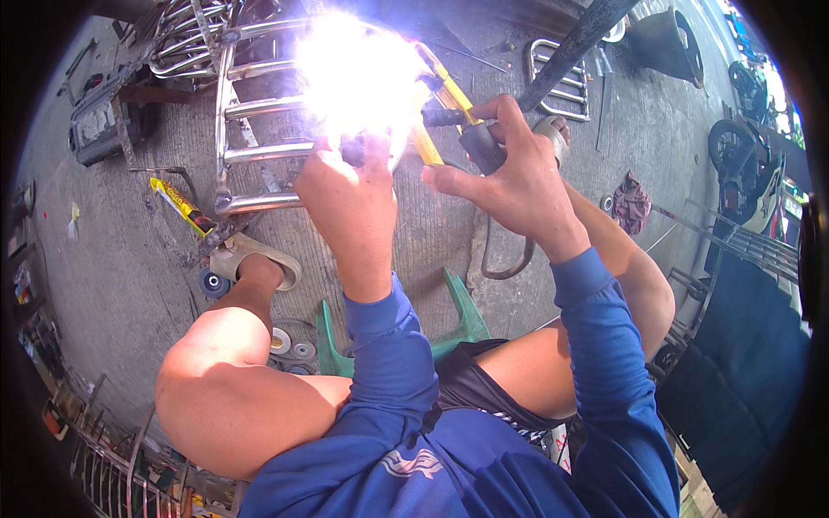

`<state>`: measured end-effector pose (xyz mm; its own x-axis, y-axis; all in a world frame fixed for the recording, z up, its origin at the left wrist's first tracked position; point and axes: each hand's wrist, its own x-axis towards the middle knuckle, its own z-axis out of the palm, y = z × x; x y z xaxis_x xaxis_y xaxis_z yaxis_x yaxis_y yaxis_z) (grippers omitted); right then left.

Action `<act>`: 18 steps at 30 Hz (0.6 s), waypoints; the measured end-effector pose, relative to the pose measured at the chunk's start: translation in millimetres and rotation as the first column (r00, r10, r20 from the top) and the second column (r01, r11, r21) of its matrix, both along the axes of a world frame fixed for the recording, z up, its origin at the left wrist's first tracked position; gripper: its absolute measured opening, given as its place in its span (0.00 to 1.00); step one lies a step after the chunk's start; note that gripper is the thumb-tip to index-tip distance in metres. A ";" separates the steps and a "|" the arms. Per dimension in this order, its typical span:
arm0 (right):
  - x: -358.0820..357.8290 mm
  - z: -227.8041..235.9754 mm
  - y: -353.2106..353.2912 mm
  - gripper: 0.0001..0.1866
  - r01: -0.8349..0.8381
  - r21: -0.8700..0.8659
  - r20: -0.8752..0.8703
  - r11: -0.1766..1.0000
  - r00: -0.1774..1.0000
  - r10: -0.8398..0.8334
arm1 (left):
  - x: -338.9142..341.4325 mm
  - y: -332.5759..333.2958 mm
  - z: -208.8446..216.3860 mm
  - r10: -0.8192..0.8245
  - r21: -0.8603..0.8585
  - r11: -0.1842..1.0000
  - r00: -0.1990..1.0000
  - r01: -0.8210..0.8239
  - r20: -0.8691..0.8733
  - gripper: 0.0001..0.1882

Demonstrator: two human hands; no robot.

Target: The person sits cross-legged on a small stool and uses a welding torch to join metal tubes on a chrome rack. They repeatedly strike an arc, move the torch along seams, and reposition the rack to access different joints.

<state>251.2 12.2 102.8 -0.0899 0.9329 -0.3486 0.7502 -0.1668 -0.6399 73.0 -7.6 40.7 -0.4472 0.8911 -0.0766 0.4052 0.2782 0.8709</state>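
A blinding white welding arc [358, 73] glares over the right end of a shiny metal tube frame with several rungs [259, 108]. My left hand [350, 203] is at the lower edge of the glare, its fingers bent and closed; what they hold is washed out. To its right, my right hand [522, 177] grips the black handle of a welding torch [482, 148] between thumb and fingers, the torch pointing left toward the arc. Yellow bars [451, 91] stand beside the torch, partly lost in the light. A dark cable [514, 269] curves below my right hand.
Between my legs is a green plastic stool [466, 311]. Grinding discs [281, 341] and a yellow packet [180, 205] lie near my left foot. A grey toolbox [104, 121] is farther left. A dark pole [579, 52], a small rung frame [560, 82] and a bucket [665, 45] stand right.
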 end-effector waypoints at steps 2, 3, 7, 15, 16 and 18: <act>0.4 0.4 -0.7 0.45 -0.005 -0.013 0.026 1.000 1.000 0.005 | -1.7 1.7 2.8 0.013 -0.062 0.998 0.997 -0.008 0.078 0.11; 0.6 0.1 -1.3 0.45 -0.004 -0.013 0.027 1.000 1.000 0.004 | -2.6 2.4 4.6 0.012 -0.061 0.998 0.997 -0.008 0.071 0.11; -0.4 -4.5 -4.1 0.43 -0.002 0.107 0.013 0.994 1.000 0.001 | -3.9 3.0 8.5 0.014 -0.070 0.998 0.998 -0.010 0.053 0.12; 2.5 -3.5 1.0 0.49 0.018 0.123 0.081 0.992 0.996 -0.028 | -10.5 2.0 4.7 0.068 -0.001 0.998 0.997 -0.068 -0.021 0.13; 3.9 -0.5 3.0 0.51 0.146 0.060 -0.093 0.987 0.986 -0.140 | -12.1 3.1 7.4 0.029 0.059 0.998 0.998 -0.026 -0.052 0.13; 8.1 7.0 9.3 0.55 0.241 0.071 -0.145 0.968 0.963 -0.229 | -13.8 0.6 17.5 -0.018 0.030 0.999 0.999 0.017 0.033 0.14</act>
<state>259.3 21.5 109.8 0.0950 0.9597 -0.2644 0.6022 -0.2669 -0.7524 59.2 -7.0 58.1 -0.4288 0.9011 -0.0647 0.3807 0.2452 0.8916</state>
